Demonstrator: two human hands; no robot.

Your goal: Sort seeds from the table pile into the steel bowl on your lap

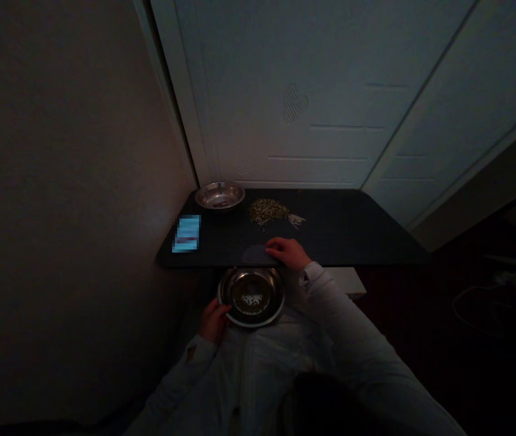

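My left hand [214,321] grips the left rim of a shiny metal bowl [279,303], which is at my lap below the table's front edge. Small greenish grains [251,303] lie in its bottom. Over the front of the dark table, my right hand [289,252] has its fingers bent and drawn together. Its fingertips are beside a greyish rounded patch [254,253] at the table edge; whether they hold anything is too dark to tell. Farther back lies a heap of small green and pale grains [267,210], with a few whitish slivers [297,220] at its right.
A second metal bowl [220,197] with a label inside stands at the table's back left. In front of it lies a bright, blurred-out rectangle [187,234]. The dark table [353,230] meets a pale panelled door [330,91]. A white box-like thing [344,280] shows under the table.
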